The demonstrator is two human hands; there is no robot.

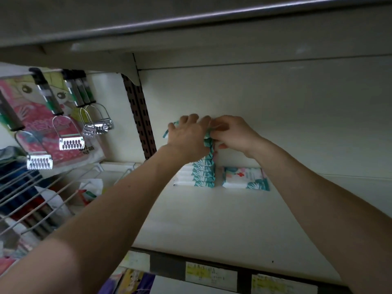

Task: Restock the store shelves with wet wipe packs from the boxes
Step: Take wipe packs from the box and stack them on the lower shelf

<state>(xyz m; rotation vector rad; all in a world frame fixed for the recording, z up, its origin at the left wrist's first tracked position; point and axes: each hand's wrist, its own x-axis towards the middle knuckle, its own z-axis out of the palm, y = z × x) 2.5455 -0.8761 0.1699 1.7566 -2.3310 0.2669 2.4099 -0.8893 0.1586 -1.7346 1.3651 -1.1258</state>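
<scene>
A stack of white and teal wet wipe packs (202, 174) stands at the back of the cream shelf (212, 219), against the rear wall. My left hand (186, 136) lies over the top packs of that stack, fingers curled round their far edge. My right hand (231, 132) pinches the teal end of the top packs from the right side. One more wet wipe pack (246, 179) lies flat on the shelf just right of the stack. Both forearms reach in from the front. No box is in view.
A brown slotted upright (141, 115) bounds the shelf on the left. Beyond it hang metal-headed tools (71, 143) on hooks and wire racks (31, 198). The shelf above (191, 24) overhangs closely. Price labels (210, 272) line the front edge.
</scene>
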